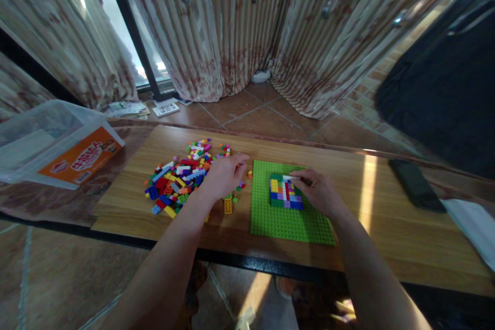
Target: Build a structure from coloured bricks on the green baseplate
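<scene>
My left hand [226,175] is over the right edge of a heap of loose toy building bricks [181,180], its fingers curled together. Whatever it may hold is hidden. To its right lies a green studded baseplate [294,227] with a flat multicoloured block of bricks [278,198] built on it. At the block's upper right, the thumb and fingers of my right hand [317,191] close on a white brick [286,178] at the back row. A yellow-orange brick [228,206] lies apart from the heap, near the baseplate's left side.
A clear plastic box [58,129] with an orange label stands at the left end of the wooden table [127,196]. On the right lie a dark phone [415,185] and something white [469,227]. Striped curtains [216,36] hang beyond the table.
</scene>
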Demonstrator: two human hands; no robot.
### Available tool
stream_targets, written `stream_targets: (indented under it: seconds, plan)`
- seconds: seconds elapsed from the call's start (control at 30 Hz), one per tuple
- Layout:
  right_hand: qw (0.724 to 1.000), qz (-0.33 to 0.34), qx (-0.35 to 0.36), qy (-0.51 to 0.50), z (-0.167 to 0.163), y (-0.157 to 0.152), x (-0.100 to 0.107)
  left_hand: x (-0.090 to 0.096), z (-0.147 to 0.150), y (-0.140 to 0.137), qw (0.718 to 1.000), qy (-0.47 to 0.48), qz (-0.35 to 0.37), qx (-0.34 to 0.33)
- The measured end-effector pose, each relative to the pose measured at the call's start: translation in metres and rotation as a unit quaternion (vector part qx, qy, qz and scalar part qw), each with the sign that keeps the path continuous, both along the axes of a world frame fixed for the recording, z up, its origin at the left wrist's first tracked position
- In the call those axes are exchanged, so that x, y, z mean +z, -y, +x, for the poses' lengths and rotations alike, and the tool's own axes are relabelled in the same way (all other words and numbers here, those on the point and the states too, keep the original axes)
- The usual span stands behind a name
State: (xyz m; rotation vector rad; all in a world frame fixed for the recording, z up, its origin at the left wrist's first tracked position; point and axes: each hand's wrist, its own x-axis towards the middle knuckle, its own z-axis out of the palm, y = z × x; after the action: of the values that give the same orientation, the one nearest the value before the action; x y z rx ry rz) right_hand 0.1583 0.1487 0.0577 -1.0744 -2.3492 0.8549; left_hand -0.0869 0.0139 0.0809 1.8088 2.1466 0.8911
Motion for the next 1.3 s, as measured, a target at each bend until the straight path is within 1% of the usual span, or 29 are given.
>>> stream_targets:
  seconds: [0.07, 0.13, 0.23, 0.3, 0.37, 0.53, 0.67, 0.77, 0.87, 0.93, 1.0, 1.13, 1.2, 1.3]
  plan:
    - [0.999, -0.009, -0.036, -0.040, 0.004, -0.001, 0.004, 0.000, -0.004, 0.001, 1.000, 0.014, 0.008, 0.004]
    - [0.991, -0.014, -0.097, -0.090, 0.008, -0.002, 0.011, 0.001, -0.007, 0.002, 1.000, 0.025, 0.012, 0.005]
    - [0.962, -0.003, -0.210, -0.174, 0.010, -0.004, 0.020, 0.002, -0.010, 0.003, 0.999, 0.024, 0.018, 0.013]
    - [0.943, -0.004, -0.251, -0.220, 0.009, -0.004, 0.023, 0.003, -0.011, 0.004, 0.999, 0.020, 0.021, 0.021]
    - [0.937, -0.004, -0.258, -0.235, 0.006, -0.002, 0.023, 0.003, -0.011, 0.004, 0.999, 0.019, 0.023, 0.024]
    - [0.944, 0.013, -0.248, -0.218, -0.003, 0.006, 0.023, 0.004, -0.012, 0.003, 0.999, 0.022, 0.024, 0.023]
    - [0.957, 0.016, -0.218, -0.191, -0.011, 0.017, 0.025, 0.005, -0.014, 0.004, 0.999, 0.025, 0.033, 0.035]
    - [0.972, 0.035, -0.175, -0.152, -0.020, 0.033, 0.028, 0.007, -0.017, 0.005, 0.997, 0.024, 0.039, 0.064]
    - [0.983, 0.058, -0.107, -0.136, -0.033, 0.055, 0.030, 0.010, -0.018, 0.006, 0.993, 0.031, 0.053, 0.100]
    - [0.991, 0.069, -0.025, -0.111, -0.043, 0.071, 0.029, 0.012, -0.019, 0.007, 0.990, 0.038, 0.063, 0.117]
    - [0.991, 0.078, 0.040, -0.103, -0.053, 0.086, 0.027, 0.013, -0.020, 0.007, 0.989, 0.042, 0.068, 0.126]
    - [0.987, 0.066, 0.121, -0.087, -0.072, 0.111, 0.016, 0.013, -0.020, 0.006, 0.988, 0.045, 0.068, 0.130]
    - [0.985, 0.080, 0.143, -0.049, -0.079, 0.120, 0.010, 0.013, -0.020, 0.006, 0.988, 0.046, 0.067, 0.128]
    - [0.979, 0.125, 0.163, 0.014, -0.086, 0.132, 0.003, 0.013, -0.021, 0.006, 0.988, 0.051, 0.065, 0.128]
